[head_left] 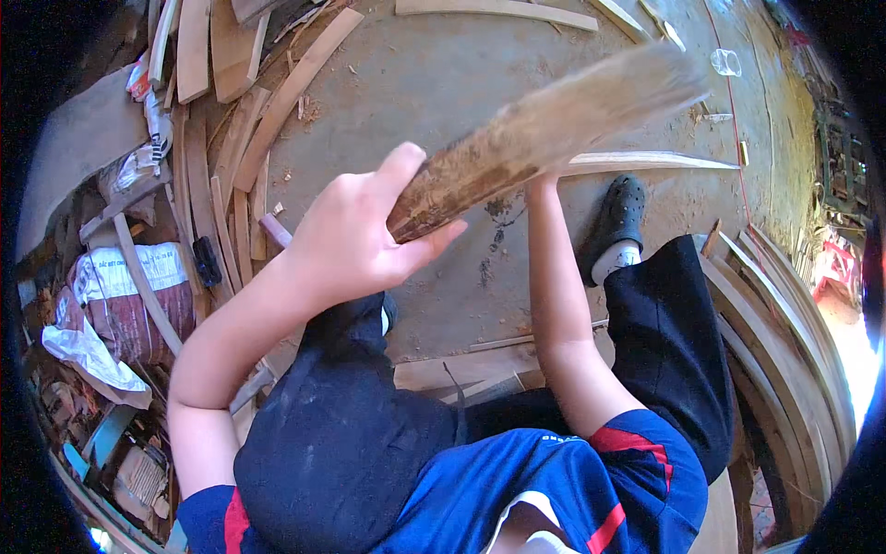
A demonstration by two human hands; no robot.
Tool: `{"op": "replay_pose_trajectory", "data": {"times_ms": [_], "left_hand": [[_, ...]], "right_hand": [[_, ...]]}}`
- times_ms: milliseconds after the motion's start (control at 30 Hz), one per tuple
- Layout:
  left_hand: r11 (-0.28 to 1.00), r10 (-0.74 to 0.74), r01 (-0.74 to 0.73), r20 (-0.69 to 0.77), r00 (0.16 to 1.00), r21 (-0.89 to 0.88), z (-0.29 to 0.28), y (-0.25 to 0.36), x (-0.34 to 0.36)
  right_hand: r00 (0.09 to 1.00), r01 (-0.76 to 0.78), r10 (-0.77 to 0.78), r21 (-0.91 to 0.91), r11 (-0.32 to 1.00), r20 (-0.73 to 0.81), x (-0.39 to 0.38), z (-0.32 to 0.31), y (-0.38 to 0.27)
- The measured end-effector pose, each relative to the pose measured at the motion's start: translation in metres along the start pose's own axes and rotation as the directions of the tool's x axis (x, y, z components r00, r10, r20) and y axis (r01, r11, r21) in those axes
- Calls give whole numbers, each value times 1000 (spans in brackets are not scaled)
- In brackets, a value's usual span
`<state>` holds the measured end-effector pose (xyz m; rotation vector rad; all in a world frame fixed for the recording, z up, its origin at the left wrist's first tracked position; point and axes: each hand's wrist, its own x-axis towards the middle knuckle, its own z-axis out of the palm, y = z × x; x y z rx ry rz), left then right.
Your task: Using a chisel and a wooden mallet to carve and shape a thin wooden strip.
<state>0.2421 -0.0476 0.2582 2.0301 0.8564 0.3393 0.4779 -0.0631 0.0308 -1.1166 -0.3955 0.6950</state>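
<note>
A rough brown wooden plank (544, 120) is held up slantwise in front of me, its far right end smeared by motion. My left hand (369, 217) grips its near left end, thumb on one side and fingers on the other. My right arm reaches up to the plank's underside. Only the wrist edge of my right hand (543, 181) shows there, and the plank hides its fingers. Just beyond that wrist, a thin pale strip of wood (651, 162) extends to the right.
Loose boards (295, 102) are heaped at the left, beside a white-and-maroon sack (134, 295). Long curved planks (784, 360) lie stacked at the right. A short board (461, 369) lies between my legs. A clear plastic cup (726, 63) sits on the concrete floor (415, 83).
</note>
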Motion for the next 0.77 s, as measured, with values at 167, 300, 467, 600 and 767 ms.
{"op": "replay_pose_trajectory", "data": {"times_ms": [167,300,467,600,767], "left_hand": [[981,0,-39,-201,980,-190,41,-11,2],[957,-283,288,119,952,-27,58,-45,10],[924,-369,367,-8,929,109,44,-71,-29],[855,-475,474,-47,879,212,50,-108,-60],[772,-578,558,-32,816,304,75,-138,-92]], "right_hand": [[960,257,-278,-485,836,29,2,5,-22],[964,209,-258,-411,887,-66,10,-19,-15],[973,-20,-29,-212,977,-230,-4,-9,-34],[965,-11,-28,-148,989,-259,-10,-16,-43],[912,8,-15,-20,1000,-411,-13,-20,-50]]}}
